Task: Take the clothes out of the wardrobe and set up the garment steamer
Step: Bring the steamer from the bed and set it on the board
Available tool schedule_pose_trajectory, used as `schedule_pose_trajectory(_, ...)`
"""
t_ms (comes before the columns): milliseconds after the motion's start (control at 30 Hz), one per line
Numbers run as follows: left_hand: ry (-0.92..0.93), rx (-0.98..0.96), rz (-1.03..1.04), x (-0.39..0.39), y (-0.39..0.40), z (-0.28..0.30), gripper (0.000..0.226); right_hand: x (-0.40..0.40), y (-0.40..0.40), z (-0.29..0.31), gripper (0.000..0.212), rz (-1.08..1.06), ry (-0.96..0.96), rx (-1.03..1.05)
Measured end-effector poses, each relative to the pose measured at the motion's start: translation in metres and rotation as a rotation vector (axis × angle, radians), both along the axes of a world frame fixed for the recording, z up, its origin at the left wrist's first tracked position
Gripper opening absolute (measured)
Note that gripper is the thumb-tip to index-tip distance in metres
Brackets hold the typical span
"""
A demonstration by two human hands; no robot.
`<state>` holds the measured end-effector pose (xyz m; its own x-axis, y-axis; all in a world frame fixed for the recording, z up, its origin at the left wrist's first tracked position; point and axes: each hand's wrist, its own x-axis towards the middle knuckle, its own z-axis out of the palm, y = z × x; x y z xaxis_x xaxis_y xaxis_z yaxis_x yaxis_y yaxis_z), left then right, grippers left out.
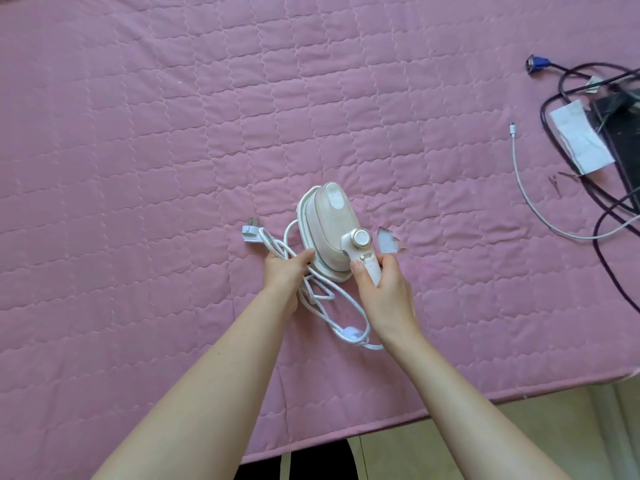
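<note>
There is just one camera, worn on the person's head. It looks forward and steeply down, almost straight onto the pink quilted bed [173,133]. The view is wide and near: both arms reach up from the bottom edge into the middle. A strip of floor [467,441] shows at the bottom right.

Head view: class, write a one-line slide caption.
Right hand grips the garment steamer handle while left hand holds its white cord on a pink quilt.

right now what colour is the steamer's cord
White, braided-looking cord, seen in the head view.
</note>
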<state>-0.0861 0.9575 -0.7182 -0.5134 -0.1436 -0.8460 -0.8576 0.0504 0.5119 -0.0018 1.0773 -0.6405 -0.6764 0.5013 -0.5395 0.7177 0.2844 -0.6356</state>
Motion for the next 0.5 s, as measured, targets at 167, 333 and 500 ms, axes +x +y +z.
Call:
schedule_pose_trajectory(167, 0.037, 0.015, 0.052, 0.005, -0.005, 0.007, 0.050, -0.003, 0.002, 0.012, 0.040, -0.045, -0.045, 0.045)
schedule_pose_trajectory(333, 0.139, 0.021, 0.036, 0.015, -0.012, 0.030, 0.023, 0.004, 0.009, 0.030, 0.043, -0.053, -0.031, 0.090)
schedule_pose_trajectory(500, 0.142, 0.037, 0.060, 0.032, -0.026, 0.060, 0.021, 0.010, 0.013, 0.059, 0.037, -0.050, 0.014, 0.109)
